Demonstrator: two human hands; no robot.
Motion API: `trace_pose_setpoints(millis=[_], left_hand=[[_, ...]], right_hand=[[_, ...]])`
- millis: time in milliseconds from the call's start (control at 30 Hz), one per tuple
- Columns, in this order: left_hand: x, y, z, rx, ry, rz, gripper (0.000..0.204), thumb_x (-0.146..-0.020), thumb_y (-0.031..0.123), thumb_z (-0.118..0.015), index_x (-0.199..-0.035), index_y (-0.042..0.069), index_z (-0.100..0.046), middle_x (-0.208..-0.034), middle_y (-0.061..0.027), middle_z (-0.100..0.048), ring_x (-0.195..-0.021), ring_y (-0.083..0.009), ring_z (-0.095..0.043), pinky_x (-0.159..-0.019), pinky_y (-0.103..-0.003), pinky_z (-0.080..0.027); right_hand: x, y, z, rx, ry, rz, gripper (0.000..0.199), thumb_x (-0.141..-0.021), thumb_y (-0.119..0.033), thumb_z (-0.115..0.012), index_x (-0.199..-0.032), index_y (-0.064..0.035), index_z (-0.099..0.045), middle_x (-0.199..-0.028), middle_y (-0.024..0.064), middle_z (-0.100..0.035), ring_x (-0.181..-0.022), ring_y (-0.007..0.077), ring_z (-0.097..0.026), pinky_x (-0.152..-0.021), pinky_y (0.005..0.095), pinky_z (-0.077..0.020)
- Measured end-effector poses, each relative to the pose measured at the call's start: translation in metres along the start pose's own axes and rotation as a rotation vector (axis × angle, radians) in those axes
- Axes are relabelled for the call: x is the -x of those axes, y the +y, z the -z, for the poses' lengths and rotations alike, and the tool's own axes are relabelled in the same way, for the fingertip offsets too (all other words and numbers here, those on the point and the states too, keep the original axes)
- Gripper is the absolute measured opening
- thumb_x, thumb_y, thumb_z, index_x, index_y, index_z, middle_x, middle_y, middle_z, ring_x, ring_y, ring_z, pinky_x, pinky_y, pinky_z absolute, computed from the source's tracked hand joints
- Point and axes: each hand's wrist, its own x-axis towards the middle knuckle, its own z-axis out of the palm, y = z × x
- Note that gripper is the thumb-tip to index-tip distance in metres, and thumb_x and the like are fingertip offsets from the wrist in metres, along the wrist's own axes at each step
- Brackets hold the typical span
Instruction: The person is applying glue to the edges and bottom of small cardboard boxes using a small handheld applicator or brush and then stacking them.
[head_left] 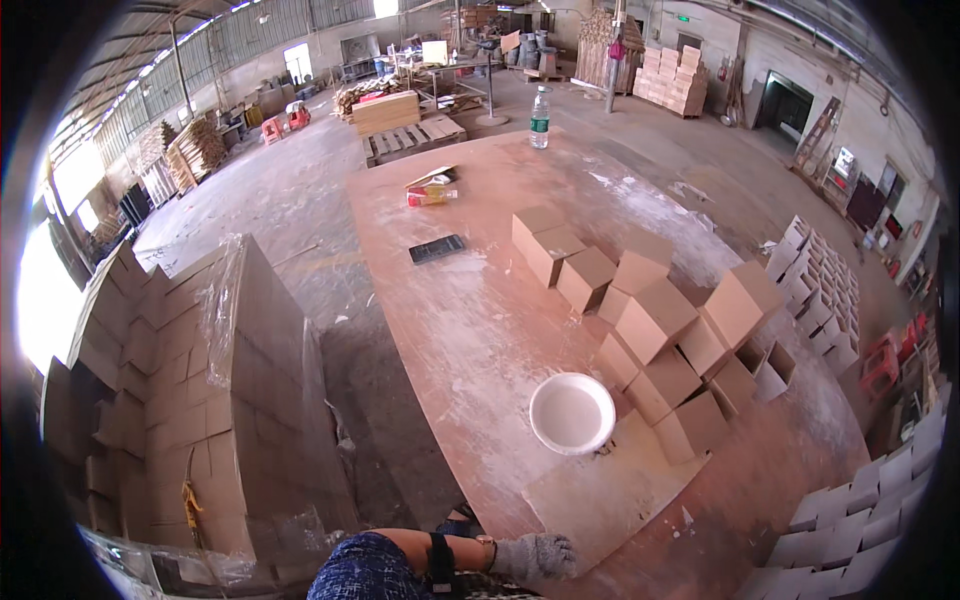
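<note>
My left hand (535, 555) wears a grey knit glove and a dark wrist strap. It rests at the near edge of the brown table (470, 330), by the corner of a flat cardboard sheet (610, 495). Its fingers look curled, and I cannot tell if they grip anything. A white round bowl (571, 412) stands on the far edge of that sheet. Beyond it lie several small folded cardboard boxes (655, 325), some closed and some open. My right hand is out of view.
A black flat device (437, 248), a small coloured carton (432, 186) and a water bottle (540, 118) sit farther up the table. A plastic-wrapped stack of cardboard (200, 400) stands at the left. White boxes (860, 505) are stacked at the right.
</note>
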Motion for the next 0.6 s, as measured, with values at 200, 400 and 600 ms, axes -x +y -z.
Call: trace_pose_setpoints(millis=[200, 400, 600], left_hand=[[0.037, -0.043, 0.027, -0.151, 0.114, -0.053, 0.021, -0.077, 0.022, -0.057, -0.097, 0.016, -0.060, -0.098, -0.0087, -0.058, -0.099, -0.0282, -0.055, -0.091, -0.040, -0.042], [0.072, -0.079, 0.093, -0.003, 0.026, 0.115, 0.031, -0.078, 0.025, -0.059, -0.106, 0.012, -0.060, -0.104, -0.0109, -0.060, -0.103, -0.0304, -0.055, -0.094, -0.042, -0.043], [0.099, -0.137, 0.112, -0.093, 0.193, 0.235, 0.027, -0.084, 0.023, -0.059, -0.108, 0.010, -0.060, -0.110, -0.0107, -0.060, -0.104, -0.0329, -0.055, -0.093, -0.043, -0.043]], right_hand=[[-0.024, -0.019, -0.075, -0.046, -0.119, -0.120, 0.020, -0.085, -0.027, -0.063, -0.081, -0.0081, -0.061, -0.071, 0.0062, -0.059, -0.062, 0.0181, -0.054, -0.059, 0.0354, -0.0454], [-0.044, -0.028, -0.112, -0.070, -0.102, -0.225, 0.020, -0.085, -0.027, -0.063, -0.082, -0.0079, -0.061, -0.071, 0.0064, -0.058, -0.062, 0.0182, -0.054, -0.059, 0.0355, -0.0455], [-0.063, -0.036, -0.130, -0.063, -0.069, -0.278, 0.020, -0.086, -0.027, -0.062, -0.082, -0.0078, -0.060, -0.072, 0.0066, -0.058, -0.062, 0.0184, -0.054, -0.059, 0.0356, -0.0456]])
